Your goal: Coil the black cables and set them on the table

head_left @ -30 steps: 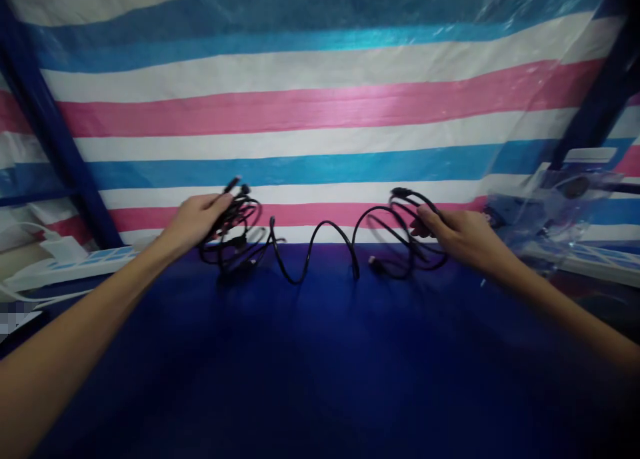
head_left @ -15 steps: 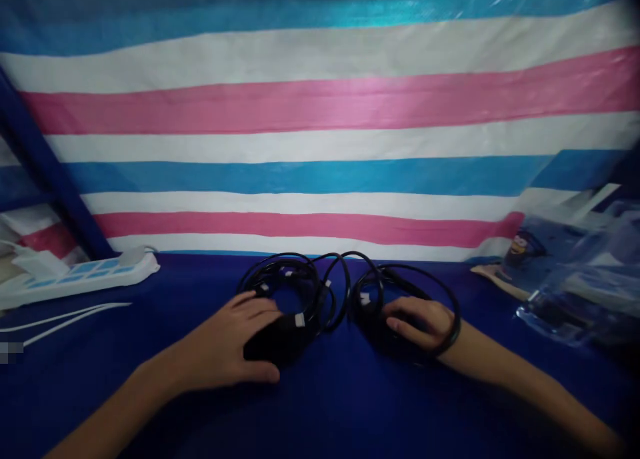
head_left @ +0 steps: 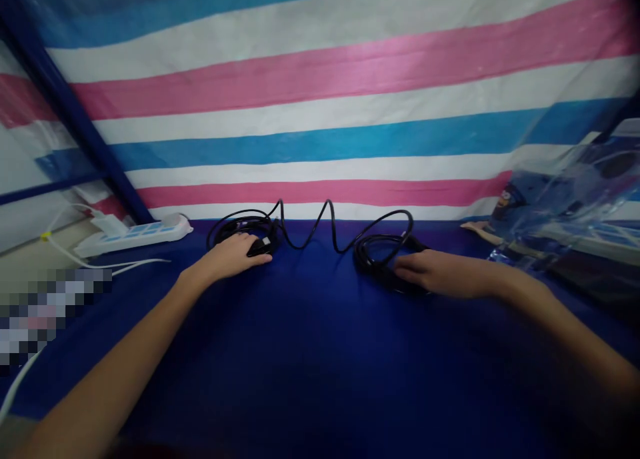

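My left hand (head_left: 234, 254) and right hand (head_left: 445, 272) touch gathered coils (head_left: 364, 258) — grips unclear. The black strand (head_left: 300, 247) between them arches ungathered.

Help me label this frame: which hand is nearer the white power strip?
Left. The left hand is to the right of the power strip; the right hand is much farther right.

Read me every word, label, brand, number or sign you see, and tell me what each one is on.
None can be read.
Black cables: no legible marking on cords or plugs.
White power strip: any lettering is too small and blurred.
Striped sheet: plain colored bands, no text seen.
Printed figure at right: a picture, no legible words.
Pixelated area at left: obscured.
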A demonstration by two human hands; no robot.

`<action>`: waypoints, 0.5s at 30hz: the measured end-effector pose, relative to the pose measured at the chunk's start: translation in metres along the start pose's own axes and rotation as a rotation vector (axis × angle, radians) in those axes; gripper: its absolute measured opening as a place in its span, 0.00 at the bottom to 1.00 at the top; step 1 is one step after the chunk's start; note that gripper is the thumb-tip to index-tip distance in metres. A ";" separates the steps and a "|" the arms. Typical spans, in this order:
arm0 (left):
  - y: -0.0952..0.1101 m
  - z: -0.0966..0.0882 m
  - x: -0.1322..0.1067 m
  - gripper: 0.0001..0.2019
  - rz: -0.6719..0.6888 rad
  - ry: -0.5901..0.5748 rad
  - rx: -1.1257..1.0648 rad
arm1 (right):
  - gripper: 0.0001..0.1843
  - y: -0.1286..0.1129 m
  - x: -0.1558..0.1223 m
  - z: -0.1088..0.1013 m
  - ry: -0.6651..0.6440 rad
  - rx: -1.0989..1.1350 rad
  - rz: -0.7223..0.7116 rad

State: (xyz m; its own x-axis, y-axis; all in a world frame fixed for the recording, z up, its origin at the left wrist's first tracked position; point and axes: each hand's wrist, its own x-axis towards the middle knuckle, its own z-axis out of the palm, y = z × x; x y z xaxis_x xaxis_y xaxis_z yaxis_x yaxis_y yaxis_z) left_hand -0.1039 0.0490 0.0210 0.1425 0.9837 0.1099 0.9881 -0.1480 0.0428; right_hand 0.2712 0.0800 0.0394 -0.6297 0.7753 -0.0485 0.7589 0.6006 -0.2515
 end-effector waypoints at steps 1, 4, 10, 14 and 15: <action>0.009 -0.003 -0.002 0.28 -0.026 0.054 0.007 | 0.18 -0.005 0.001 0.000 -0.059 0.013 -0.002; 0.060 -0.007 -0.009 0.27 -0.010 0.273 -0.053 | 0.28 -0.016 0.006 0.005 -0.130 0.005 0.019; 0.142 0.024 -0.016 0.23 0.277 0.212 -0.396 | 0.22 -0.045 0.020 0.035 0.052 -0.038 -0.146; 0.128 0.038 -0.006 0.17 0.165 0.210 -0.530 | 0.22 -0.066 0.025 0.042 0.175 -0.037 -0.045; 0.123 0.039 -0.001 0.18 0.103 0.221 -0.556 | 0.23 -0.069 0.025 0.041 0.195 -0.028 -0.018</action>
State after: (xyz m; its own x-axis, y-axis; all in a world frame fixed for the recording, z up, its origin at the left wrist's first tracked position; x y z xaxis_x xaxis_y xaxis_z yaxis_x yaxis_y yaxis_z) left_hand 0.0193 0.0335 -0.0125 0.1610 0.9257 0.3424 0.7827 -0.3311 0.5270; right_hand 0.1960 0.0503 0.0159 -0.6014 0.7858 0.1444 0.7538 0.6180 -0.2231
